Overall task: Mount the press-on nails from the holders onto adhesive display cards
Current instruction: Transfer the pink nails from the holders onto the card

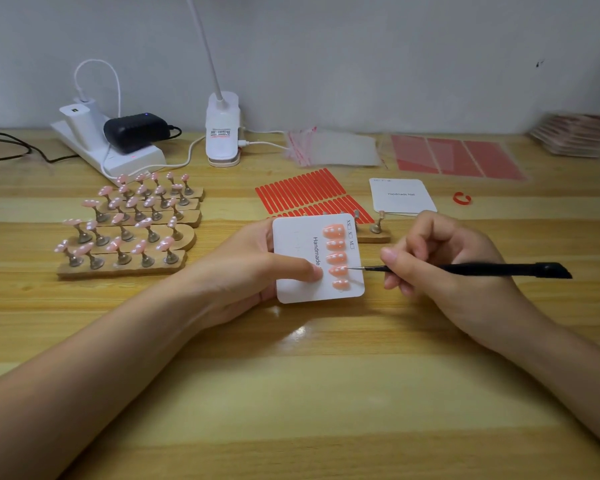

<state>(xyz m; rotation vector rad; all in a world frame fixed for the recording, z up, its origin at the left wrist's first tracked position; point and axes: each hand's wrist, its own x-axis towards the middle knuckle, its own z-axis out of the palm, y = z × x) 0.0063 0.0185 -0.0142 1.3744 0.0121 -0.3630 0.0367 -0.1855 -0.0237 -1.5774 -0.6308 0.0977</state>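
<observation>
- Left hand grips the display card, thumb pressed flat across its face.
- Right hand pinches a black tool, its fine tip touching the fourth of five pink nails in a column on the card.
- Wooden holders carrying more nails sit beyond the left hand on the table.
- Red adhesive strips lie just behind the card.

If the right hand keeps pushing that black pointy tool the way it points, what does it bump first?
Probably the fourth pink press-on nail on the white display card; the thin black tool in the right hand already has its tip at that nail's edge.
</observation>
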